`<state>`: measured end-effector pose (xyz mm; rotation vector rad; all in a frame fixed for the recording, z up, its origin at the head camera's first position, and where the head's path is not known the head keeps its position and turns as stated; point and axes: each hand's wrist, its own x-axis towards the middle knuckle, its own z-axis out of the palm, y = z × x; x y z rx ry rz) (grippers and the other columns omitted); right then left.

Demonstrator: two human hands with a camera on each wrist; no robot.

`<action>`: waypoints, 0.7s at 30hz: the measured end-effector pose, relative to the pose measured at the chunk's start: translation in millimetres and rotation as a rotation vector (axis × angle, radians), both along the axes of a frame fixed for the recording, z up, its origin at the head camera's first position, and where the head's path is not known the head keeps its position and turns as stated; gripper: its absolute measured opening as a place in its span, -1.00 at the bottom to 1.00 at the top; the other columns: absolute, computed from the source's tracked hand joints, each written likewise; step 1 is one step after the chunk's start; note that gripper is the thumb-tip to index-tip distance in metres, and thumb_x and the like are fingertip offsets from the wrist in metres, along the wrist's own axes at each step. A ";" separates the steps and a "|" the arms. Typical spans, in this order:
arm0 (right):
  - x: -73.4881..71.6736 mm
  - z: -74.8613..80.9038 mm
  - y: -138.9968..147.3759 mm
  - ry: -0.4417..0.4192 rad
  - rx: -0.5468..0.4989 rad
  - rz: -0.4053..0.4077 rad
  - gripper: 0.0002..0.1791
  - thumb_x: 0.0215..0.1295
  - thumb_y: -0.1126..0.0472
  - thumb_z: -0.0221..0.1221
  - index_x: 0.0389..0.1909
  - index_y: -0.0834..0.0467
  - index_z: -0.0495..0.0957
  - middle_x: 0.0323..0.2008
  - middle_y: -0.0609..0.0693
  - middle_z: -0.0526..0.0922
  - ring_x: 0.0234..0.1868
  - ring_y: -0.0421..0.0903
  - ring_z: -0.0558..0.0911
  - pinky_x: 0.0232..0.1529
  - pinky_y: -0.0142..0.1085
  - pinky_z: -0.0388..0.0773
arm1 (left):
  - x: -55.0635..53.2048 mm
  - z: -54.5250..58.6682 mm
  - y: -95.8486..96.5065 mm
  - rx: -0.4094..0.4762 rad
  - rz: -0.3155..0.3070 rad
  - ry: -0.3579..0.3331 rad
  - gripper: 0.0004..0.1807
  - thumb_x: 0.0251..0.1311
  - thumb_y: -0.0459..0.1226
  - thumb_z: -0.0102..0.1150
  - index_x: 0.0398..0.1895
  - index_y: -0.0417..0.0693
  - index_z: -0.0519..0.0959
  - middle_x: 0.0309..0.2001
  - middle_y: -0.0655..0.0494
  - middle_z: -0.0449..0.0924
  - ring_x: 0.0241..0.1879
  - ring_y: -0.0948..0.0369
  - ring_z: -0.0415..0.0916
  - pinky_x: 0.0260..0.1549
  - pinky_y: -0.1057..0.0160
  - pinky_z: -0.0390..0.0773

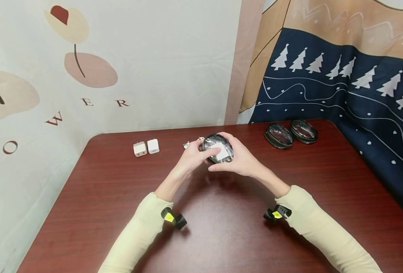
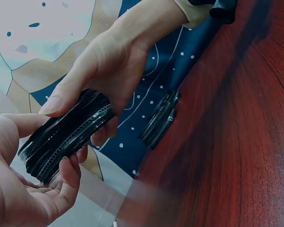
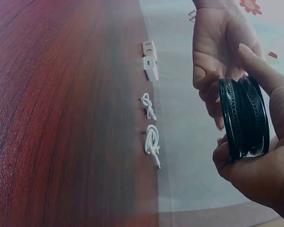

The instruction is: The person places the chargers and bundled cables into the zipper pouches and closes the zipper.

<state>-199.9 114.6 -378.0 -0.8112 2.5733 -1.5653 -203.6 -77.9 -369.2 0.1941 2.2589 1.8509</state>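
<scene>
Both hands hold a round black zippered pouch (image 1: 222, 141) with a clear top and a white label, raised above the far part of the table. My left hand (image 1: 194, 154) grips its left side, thumb across the top. On the opposite side, my right hand (image 1: 240, 155) curls its fingers and thumb around the rim. The pouch's zippered edge (image 2: 68, 135) faces the left wrist camera, and the same ribbed side (image 3: 246, 116) shows in the right wrist view. What lies inside the pouch cannot be made out.
Two similar round pouches (image 1: 279, 135) lie at the back right of the brown table (image 1: 218, 227). Two chargers (image 1: 140, 149) stand at the back left. Two coiled white cables (image 3: 152, 142) lie along the far edge, partly hidden behind the hands in the head view.
</scene>
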 end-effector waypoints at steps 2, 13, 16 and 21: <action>0.8 0.2 0.2 0.017 0.017 0.001 0.11 -0.11 0.07 0.62 0.46 0.09 0.20 0.26 0.06 0.41 0.22 -0.01 0.41 0.20 -0.05 0.43 | -0.7 0.6 -0.5 0.005 -0.011 -0.007 -0.64 0.17 -0.21 0.40 -0.08 -0.26 0.57 -0.32 0.03 0.63 -0.41 0.19 0.59 -0.10 -0.20 0.58; 8.6 1.8 -0.2 0.111 0.087 0.053 0.23 -0.22 0.05 0.67 0.49 0.10 0.16 0.22 0.06 0.39 0.20 -0.03 0.36 0.15 -0.06 0.46 | -5.5 2.5 -13.5 -0.068 -0.134 -0.037 -0.60 0.07 -0.25 0.48 -0.08 -0.26 0.59 -0.31 0.00 0.65 -0.39 0.18 0.58 -0.08 -0.21 0.58; 9.9 3.3 0.1 0.151 0.081 0.084 0.25 -0.22 0.04 0.67 0.50 0.10 0.15 0.23 0.05 0.37 0.20 -0.06 0.35 0.15 -0.09 0.47 | -5.8 2.8 -17.4 -0.027 -0.151 -0.052 -0.65 0.04 -0.29 0.49 -0.15 -0.27 0.61 -0.36 0.02 0.65 -0.41 0.20 0.57 -0.11 -0.16 0.59; 8.6 6.6 3.5 0.192 0.039 0.093 0.21 -0.16 0.09 0.65 0.51 0.08 0.15 0.30 0.02 0.35 0.22 -0.08 0.37 0.19 -0.11 0.44 | -5.1 4.3 -20.1 0.048 -0.156 -0.012 -0.67 0.03 -0.34 0.47 -0.15 -0.30 0.64 -0.38 0.06 0.67 -0.37 0.20 0.56 -0.25 0.21 0.56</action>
